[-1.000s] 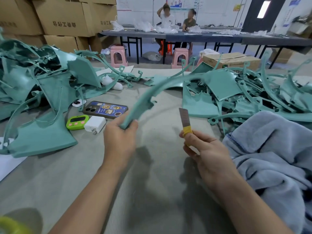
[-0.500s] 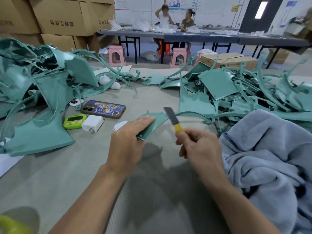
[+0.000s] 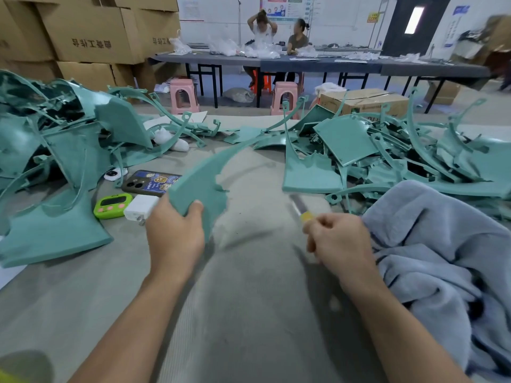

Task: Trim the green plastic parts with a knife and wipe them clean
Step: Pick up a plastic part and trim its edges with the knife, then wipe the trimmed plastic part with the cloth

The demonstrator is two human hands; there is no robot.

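Many green parts (image 3: 345, 145) beside the towel (image 3: 442, 239) await trimming; left hand (image 3: 174, 233) clamps one curved part (image 3: 204, 183), right hand (image 3: 340, 239) pinches the knife (image 3: 300, 208).

i see a row of printed chinese characters on the side of a cardboard box (image 3: 91, 34) stacked far left, and more on the next box (image 3: 163, 29); i can't read them surely. print on the wall poster (image 3: 276, 8) and phone case (image 3: 150, 183) is too small.
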